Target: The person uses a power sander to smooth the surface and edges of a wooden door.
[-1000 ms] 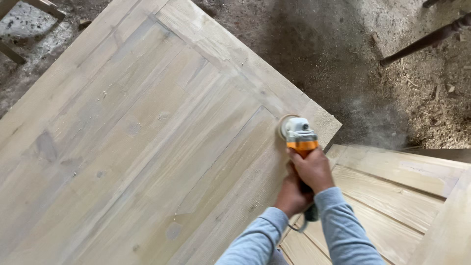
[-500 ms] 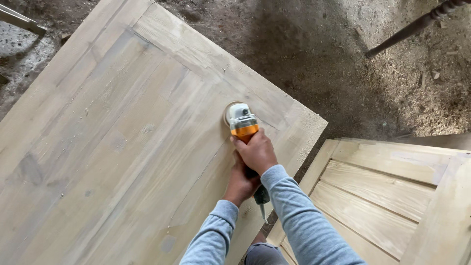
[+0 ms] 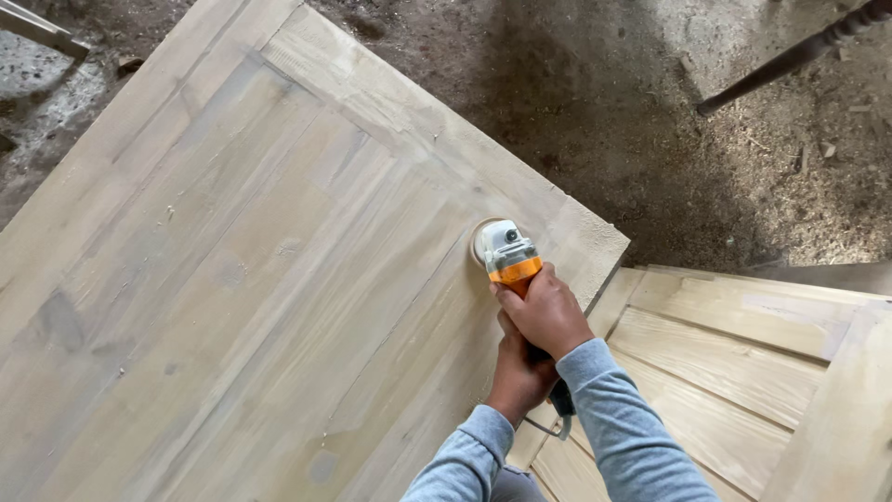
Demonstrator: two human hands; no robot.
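Tool: A hand-held sander [image 3: 506, 253], grey at the head with an orange band, lay flat on its round pad against the large wooden panel [image 3: 242, 279], close to the panel's near right corner and just inside its frame board.

Right hand: The right hand [image 3: 546, 314] was wrapped fully around the sander's body just behind the orange band, fingers curled shut on it.

Left hand: The left hand [image 3: 520, 372] gripped the rear of the same tool, directly behind and partly beneath the right hand, closed around the dark handle end; its fingers were mostly hidden.

Sleeves: Both arms wore light blue-grey long sleeves [image 3: 623, 428], entering from the bottom edge.

Cord: A thin cord [image 3: 548, 429] looped out below the handle, between the two sleeves.

Panel: Pale, unfinished boards ran diagonally, framed by a wider board along the upper right edge.

Surroundings: A second wooden panel [image 3: 734, 363] with recessed slats lay lower, just beside the first panel's corner. The dirt floor [image 3: 650, 139] beyond was strewn with sawdust and shavings. A dark turned wooden spindle [image 3: 799, 54] crossed the top right corner.
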